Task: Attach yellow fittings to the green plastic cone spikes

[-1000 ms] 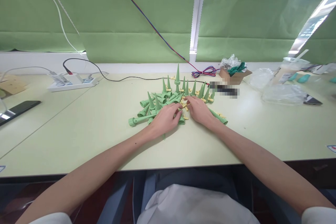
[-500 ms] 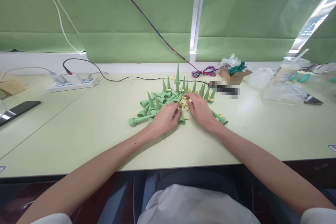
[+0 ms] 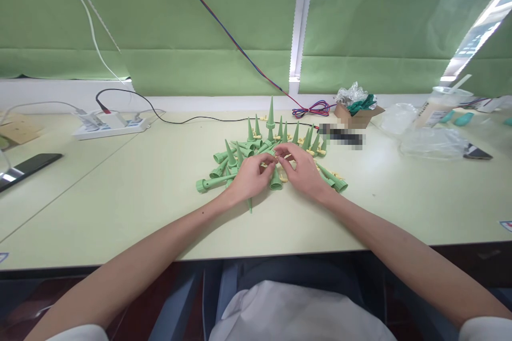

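Observation:
My left hand (image 3: 255, 175) and my right hand (image 3: 299, 169) meet fingertip to fingertip over a pile of green plastic spikes. Both are closed in a pinch, with a tiny yellowish bit just showing between them; its kind is too small to make out. Below the fingertips lies a green spike with a round hollow end (image 3: 276, 180). Small yellow plastic pieces (image 3: 284, 176) lie beside it, partly covered by my right hand. Left of my left hand, more green spikes (image 3: 216, 182) lie on their sides. Behind the hands several pointed spikes (image 3: 271, 114) stand upright, some with yellow pieces at their bases.
A white power strip (image 3: 112, 127) and a dark phone (image 3: 34, 168) are at the left. A black cable (image 3: 208, 118) runs along the back. At the right stand a small cardboard box (image 3: 358, 117), a drink cup (image 3: 436, 106) and plastic bags (image 3: 432, 143).
My right hand has moved slightly left, away from the loose yellow pieces, and its fingertips now meet those of my left hand. The pile stays in place.

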